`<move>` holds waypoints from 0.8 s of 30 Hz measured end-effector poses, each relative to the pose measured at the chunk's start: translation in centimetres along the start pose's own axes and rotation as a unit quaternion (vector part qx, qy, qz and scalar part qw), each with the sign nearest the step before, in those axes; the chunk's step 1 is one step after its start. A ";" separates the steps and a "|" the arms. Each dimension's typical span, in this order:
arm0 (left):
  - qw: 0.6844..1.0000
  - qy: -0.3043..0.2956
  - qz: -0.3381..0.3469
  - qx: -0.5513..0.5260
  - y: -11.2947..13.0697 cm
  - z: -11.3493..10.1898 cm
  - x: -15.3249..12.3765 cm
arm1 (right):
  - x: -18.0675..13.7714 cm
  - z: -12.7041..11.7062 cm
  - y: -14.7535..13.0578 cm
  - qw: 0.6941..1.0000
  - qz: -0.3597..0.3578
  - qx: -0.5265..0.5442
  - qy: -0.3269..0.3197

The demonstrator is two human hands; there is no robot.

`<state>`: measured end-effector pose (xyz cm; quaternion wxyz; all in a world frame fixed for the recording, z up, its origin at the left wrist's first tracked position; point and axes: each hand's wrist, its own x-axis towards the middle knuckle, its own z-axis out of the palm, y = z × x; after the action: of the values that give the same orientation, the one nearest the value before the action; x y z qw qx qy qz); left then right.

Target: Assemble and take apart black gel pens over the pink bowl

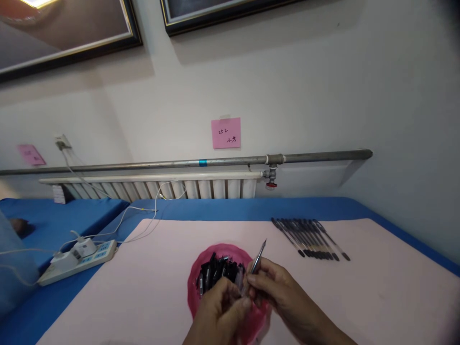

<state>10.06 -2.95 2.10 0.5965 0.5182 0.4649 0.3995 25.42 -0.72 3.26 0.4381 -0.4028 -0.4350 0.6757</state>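
My right hand (275, 287) is closed around a pen (258, 261), its silver, pointed tip slanting up and away from me. Beside it, my left hand (221, 309) is pinched shut near the pen's lower end. What lies between the left fingertips is hidden. Both hands are over the near part of a pink scalloped bowl (193, 275), which holds several black pen caps or similar short pen parts (213, 273). To the right of the bowl, several capped pens (305, 238) with dark ends lie side by side in a slanted row.
Pale pink sheeting (151, 268) covers much of the blue table (244, 208). A white power strip (97, 256) with plugs and loose cables sits at the left. Behind the table are a white radiator (212, 187), a pipe with a red-handled valve (272, 184), and a pink wall note (226, 133).
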 end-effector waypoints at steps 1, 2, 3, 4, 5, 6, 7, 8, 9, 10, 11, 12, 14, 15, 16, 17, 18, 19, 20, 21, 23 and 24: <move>1.000 -0.002 0.009 0.022 -0.1 -0.1 0.1 | 0.0 0.1 0.1 1.000 0.001 -0.007 0.000; 0.999 -0.008 0.012 0.035 -0.1 -0.2 0.1 | 0.0 0.2 0.1 1.000 0.001 -0.009 -0.002; 0.999 -0.020 0.004 0.037 -0.2 -0.3 0.1 | -0.1 0.2 0.1 1.000 0.001 -0.003 -0.005; 0.999 -0.039 -0.011 0.023 -0.3 -0.5 0.2 | -0.1 0.3 0.0 1.000 0.002 0.011 -0.009; 0.997 -0.064 -0.033 -0.009 -0.4 -0.6 0.2 | -0.1 0.3 -0.1 0.999 0.003 0.034 -0.013; 0.993 -0.092 -0.059 -0.053 -0.4 -0.7 0.2 | -0.1 0.3 -0.3 0.998 0.001 0.064 -0.014; 0.985 -0.115 -0.078 -0.097 -0.5 -0.8 0.2 | -0.1 0.2 -0.5 0.996 -0.004 0.094 -0.012; 0.978 -0.129 -0.088 -0.136 -0.6 -0.9 0.2 | -0.1 0.0 -0.8 0.993 -0.011 0.118 -0.005; 0.974 -0.129 -0.095 -0.163 -0.7 -1.0 0.2 | 0.0 -0.2 -1.0 0.991 -0.019 0.130 0.008; 0.974 -0.115 -0.095 -0.170 -0.7 -1.1 0.3 | 0.1 -0.4 -1.2 0.991 -0.026 0.127 0.023; 0.981 -0.088 -0.087 -0.152 -0.8 -1.3 0.4 | 0.1 -0.7 -1.3 0.993 -0.027 0.107 0.036; 0.989 -0.051 -0.071 -0.116 -0.9 -1.6 0.6 | 0.1 -0.8 -1.4 0.996 -0.024 0.075 0.046; 0.999 0.023 -0.028 -0.035 -1.2 -2.2 1.0 | 0.1 -0.9 -1.3 0.998 -0.009 -0.008 0.055; 0.999 0.051 -0.007 -0.007 -1.3 -2.5 1.2 | 0.0 -0.8 -1.3 0.998 0.003 -0.049 0.051; 0.998 0.069 0.007 0.006 -1.4 -2.8 1.3 | -0.1 -0.6 -1.2 0.996 0.014 -0.083 0.042; 0.997 0.078 0.011 0.006 -1.5 -3.0 1.5 | -0.2 -0.3 -1.2 0.993 0.022 -0.110 0.029; 0.997 0.078 0.010 -0.004 -1.5 -3.2 1.6 | -0.4 0.0 -1.2 0.991 0.028 -0.132 0.016; 0.997 0.072 0.006 -0.019 -1.4 -3.2 1.6 | -0.6 0.3 -1.2 0.988 0.034 -0.149 -0.004; 0.997 0.064 0.002 -0.039 -1.3 -3.1 1.6 | -0.8 0.6 -1.3 0.985 0.039 -0.165 -0.025; 0.997 0.055 -0.003 -0.060 -1.1 -3.0 1.5 | -1.0 0.9 -1.3 0.982 0.045 -0.179 -0.048; 0.993 0.030 -0.015 -0.109 -0.6 -2.5 1.2 | -1.3 1.3 -1.4 0.973 0.064 -0.204 -0.090; 0.991 0.017 -0.026 -0.134 -0.4 -2.2 1.1 | -1.4 1.5 -1.5 0.967 0.074 -0.217 -0.110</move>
<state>8.22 -1.42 1.50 0.6625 0.4149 0.4304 0.4513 24.81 -2.03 5.28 0.2385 -0.4425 -0.5859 0.6356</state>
